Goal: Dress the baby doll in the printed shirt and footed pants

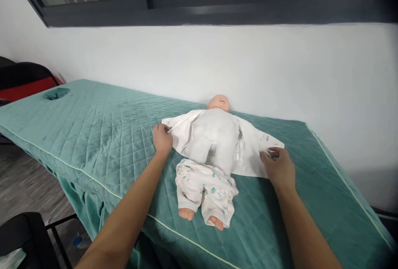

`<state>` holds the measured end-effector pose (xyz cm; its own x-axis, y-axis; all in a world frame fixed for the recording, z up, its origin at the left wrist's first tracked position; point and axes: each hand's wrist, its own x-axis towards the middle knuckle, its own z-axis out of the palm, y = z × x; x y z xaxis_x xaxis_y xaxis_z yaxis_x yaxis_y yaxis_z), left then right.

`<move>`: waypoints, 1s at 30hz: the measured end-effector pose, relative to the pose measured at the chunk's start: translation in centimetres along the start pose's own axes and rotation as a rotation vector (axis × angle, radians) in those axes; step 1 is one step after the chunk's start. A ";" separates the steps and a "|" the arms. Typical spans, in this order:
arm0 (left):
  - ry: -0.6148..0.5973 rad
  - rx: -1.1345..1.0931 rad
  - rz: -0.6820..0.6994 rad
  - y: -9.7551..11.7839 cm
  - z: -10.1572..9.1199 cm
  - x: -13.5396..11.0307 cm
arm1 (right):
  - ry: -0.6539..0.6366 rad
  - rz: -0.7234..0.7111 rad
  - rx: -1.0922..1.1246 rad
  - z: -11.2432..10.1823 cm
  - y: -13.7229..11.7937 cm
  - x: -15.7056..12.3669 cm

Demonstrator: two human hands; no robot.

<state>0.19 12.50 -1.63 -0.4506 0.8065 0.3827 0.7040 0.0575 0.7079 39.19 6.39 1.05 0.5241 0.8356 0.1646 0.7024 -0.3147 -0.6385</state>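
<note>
A baby doll (219,102) lies on its back, head toward the wall, its white cloth body (214,130) exposed. An unfastened white baby shirt (253,153) is spread out to both sides of the body. Printed baby trousers (205,186) cover the lower legs, with the feet showing at the hems. At the shirt's left side, my left hand (162,139) is closed on the fabric near the patterned cuff. My right hand (279,165) pinches the shirt's right side, just below the other printed sleeve end. Whether the doll's arms are inside the sleeves is hidden.
A green quilted cover (102,128) lies over the long bed, which has a face hole (56,93) at its far left. The white wall (295,70) runs behind, below a dark window frame (217,10). A black chair (27,236) stands at lower left.
</note>
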 end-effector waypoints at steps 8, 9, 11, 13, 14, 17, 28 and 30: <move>-0.157 0.106 0.409 2.4 -0.9 -1.9 | 0.133 -0.343 -0.206 -0.8 -1.3 -2.3; -0.211 0.114 0.469 2.6 -1.0 -2.4 | 0.129 -0.452 -0.114 -0.7 -1.8 -2.7; -0.315 0.108 0.522 3.0 -1.2 -3.2 | -0.047 -0.649 0.068 -0.3 -2.8 -3.8; -0.406 0.091 0.503 3.1 -1.5 -4.0 | -0.312 -0.740 0.131 0.2 -3.6 -4.9; -0.450 0.090 0.477 3.1 -1.6 -4.4 | -0.408 -0.741 0.115 0.4 -3.9 -5.3; -0.561 0.135 0.417 3.0 -2.0 -5.1 | -0.523 -0.661 0.067 0.5 -4.3 -6.0; -0.591 -0.169 0.273 2.9 -2.4 -5.1 | -0.578 -0.529 0.254 0.3 -4.0 -5.8; -0.634 -0.416 0.158 2.8 -2.8 -5.1 | -0.569 -0.502 0.357 0.3 -4.2 -6.2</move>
<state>2.92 6.84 0.06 0.1265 0.9767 0.1734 0.4130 -0.2108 0.8860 32.89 2.66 2.50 -0.2010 0.9681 0.1495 0.5424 0.2371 -0.8060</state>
